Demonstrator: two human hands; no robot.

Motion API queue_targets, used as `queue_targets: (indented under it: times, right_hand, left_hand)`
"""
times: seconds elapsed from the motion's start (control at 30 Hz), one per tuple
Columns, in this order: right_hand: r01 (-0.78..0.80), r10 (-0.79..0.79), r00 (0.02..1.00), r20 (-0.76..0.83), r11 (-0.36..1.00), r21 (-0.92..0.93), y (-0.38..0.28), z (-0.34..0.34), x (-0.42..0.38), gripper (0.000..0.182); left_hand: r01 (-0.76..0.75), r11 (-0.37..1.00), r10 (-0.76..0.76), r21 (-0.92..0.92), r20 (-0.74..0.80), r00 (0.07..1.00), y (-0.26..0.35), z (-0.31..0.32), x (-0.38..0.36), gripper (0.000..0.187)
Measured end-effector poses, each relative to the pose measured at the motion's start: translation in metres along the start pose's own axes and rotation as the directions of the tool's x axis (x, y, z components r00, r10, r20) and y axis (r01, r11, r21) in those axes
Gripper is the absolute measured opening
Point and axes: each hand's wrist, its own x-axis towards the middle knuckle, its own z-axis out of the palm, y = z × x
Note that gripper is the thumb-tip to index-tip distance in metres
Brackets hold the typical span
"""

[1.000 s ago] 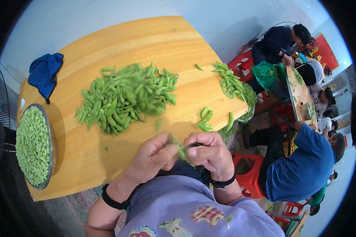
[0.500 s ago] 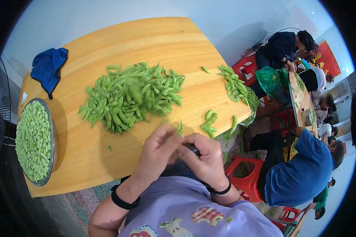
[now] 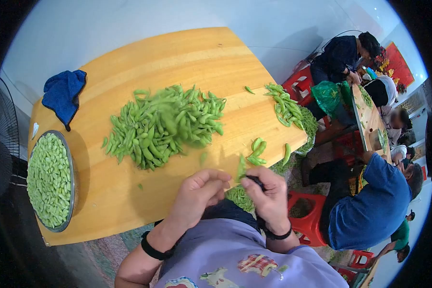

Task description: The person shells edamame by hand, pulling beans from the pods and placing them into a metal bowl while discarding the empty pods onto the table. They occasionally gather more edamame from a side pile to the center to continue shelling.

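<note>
My right hand (image 3: 269, 199), at the table's near edge, is closed round a small black object (image 3: 255, 182) whose kind I cannot make out. A green soybean pod (image 3: 241, 166), blurred, stands up at its thumb and fingertips. Just left of it, my left hand (image 3: 199, 192) has its fingers curled and pinched; what they hold, if anything, is hidden. Beyond the hands lies a big heap of soybean pods (image 3: 153, 137). A few loose pods (image 3: 258, 151) rest right of it. A blurred green bit (image 3: 203, 159) shows above my left hand.
At the wooden table's (image 3: 216, 43) left end stand a metal bowl full of shelled beans (image 3: 50, 180) and a blue cloth (image 3: 65, 96). More pods (image 3: 283, 105) lie at the right edge. A person in blue (image 3: 369, 204) sits to the right near a red stool (image 3: 307, 211).
My hands have moved apart, the right one shifting right with the pod and black object. My left hand has drawn back from the pod. The whole view has shifted slightly.
</note>
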Motion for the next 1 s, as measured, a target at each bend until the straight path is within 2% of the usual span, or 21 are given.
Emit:
queue_targets:
  times: [0.03,0.07,0.13,0.17,0.2,0.23,0.27,0.3,0.33,0.37,0.43,0.47,0.53,0.57,0.63,0.67,0.73,0.77,0.83,0.9,1.0]
  right_hand:
    - [0.006,-0.007,1.000,-0.023,0.999,-0.041,0.002,-0.009,-0.001,0.010]
    - [-0.025,0.022,0.999,-0.036,0.996,-0.084,0.002,-0.020,-0.003,0.011]
    - [-0.022,0.015,0.999,-0.045,0.985,-0.171,0.006,-0.040,-0.005,0.017]
    - [0.012,-0.021,0.999,-0.039,0.976,-0.217,0.011,-0.048,-0.005,0.022]
    - [-0.034,0.024,0.998,-0.057,0.981,-0.189,0.013,-0.054,-0.006,0.036]
    - [-0.031,0.021,0.998,-0.059,0.982,-0.185,0.013,-0.057,-0.007,0.036]
    - [-0.101,0.087,0.992,-0.096,0.983,-0.155,0.010,-0.059,-0.008,0.043]
    - [-0.169,0.153,0.979,-0.133,0.978,-0.122,0.007,-0.060,-0.008,0.049]
    - [-0.165,0.157,0.978,-0.135,0.985,-0.050,0.005,-0.059,-0.007,0.052]
    - [-0.163,0.156,0.978,-0.140,0.986,-0.045,0.005,-0.057,-0.007,0.052]
    - [-0.057,0.057,0.998,-0.002,0.993,-0.100,0.007,-0.054,-0.005,0.045]
    - [0.015,-0.013,0.999,0.030,0.996,-0.092,0.015,-0.051,-0.004,0.038]
    - [-0.049,0.059,0.995,0.082,0.992,-0.116,0.011,-0.048,-0.002,0.032]
    - [-0.083,0.100,0.988,0.119,0.986,-0.141,0.008,-0.046,-0.001,0.031]
    - [-0.045,0.061,0.990,0.131,0.991,-0.126,0.008,-0.039,0.000,0.030]
    - [-0.007,0.023,0.990,0.142,0.994,-0.112,0.008,-0.035,0.000,0.029]
    - [-0.012,0.034,0.985,0.172,0.992,-0.126,0.004,-0.030,0.002,0.029]
    - [-0.019,0.047,0.979,0.200,0.990,-0.139,0.002,-0.029,0.003,0.029]
    - [-0.012,0.049,0.974,0.222,0.987,-0.163,0.001,-0.029,0.002,0.026]
    - [0.077,-0.051,0.976,0.210,0.990,-0.117,0.002,-0.029,0.001,0.023]
    - [-0.034,0.054,0.965,0.258,0.996,-0.082,0.002,-0.033,0.007,0.019]
  left_hand:
    - [-0.003,1.000,0.003,0.005,-0.001,1.000,0.006,-0.001,-0.002,0.010]
    - [-0.094,0.959,0.110,0.268,-0.045,0.993,0.015,-0.006,-0.003,0.010]
    - [-0.246,0.682,0.374,0.688,-0.040,0.927,0.037,-0.020,0.000,0.008]
    - [-0.248,0.677,0.377,0.693,-0.036,0.926,0.052,-0.026,0.006,0.008]
    - [-0.349,0.328,0.576,0.878,0.107,0.810,0.066,-0.031,0.013,0.007]
    - [-0.354,-0.074,0.684,0.932,0.306,0.662,0.077,-0.034,0.019,0.009]
    - [-0.353,-0.080,0.684,0.932,0.309,0.660,0.083,-0.035,0.024,0.009]
    - [-0.316,-0.211,0.656,0.925,0.374,0.655,0.088,-0.036,0.031,0.011]
    - [-0.277,-0.339,0.618,0.899,0.435,0.654,0.090,-0.038,0.037,0.013]
    - [-0.279,-0.346,0.615,0.896,0.441,0.654,0.089,-0.043,0.044,0.013]
    - [-0.226,-0.454,0.508,0.862,0.459,0.729,0.088,-0.049,0.055,0.011]
    - [-0.228,-0.457,0.507,0.860,0.463,0.727,0.088,-0.051,0.056,0.011]
    - [-0.282,-0.345,0.528,0.895,0.434,0.731,0.091,-0.046,0.054,0.011]
    - [-0.284,-0.347,0.527,0.894,0.436,0.729,0.096,-0.041,0.054,0.011]
    - [-0.228,-0.137,0.595,0.964,0.264,0.759,0.109,-0.025,0.056,0.013]
    - [-0.229,-0.139,0.596,0.964,0.265,0.758,0.108,-0.020,0.065,0.013]
    - [-0.284,-0.310,0.575,0.907,0.417,0.704,0.097,-0.013,0.089,0.018]
    - [-0.284,-0.310,0.576,0.907,0.417,0.703,0.090,-0.009,0.098,0.018]
    - [-0.131,-0.513,0.502,0.848,0.420,0.756,0.081,-0.004,0.115,0.024]
    - [-0.135,-0.523,0.472,0.841,0.418,0.776,0.080,-0.007,0.125,0.029]
    - [-0.162,-0.534,0.440,0.830,0.437,0.785,0.087,-0.012,0.124,0.026]
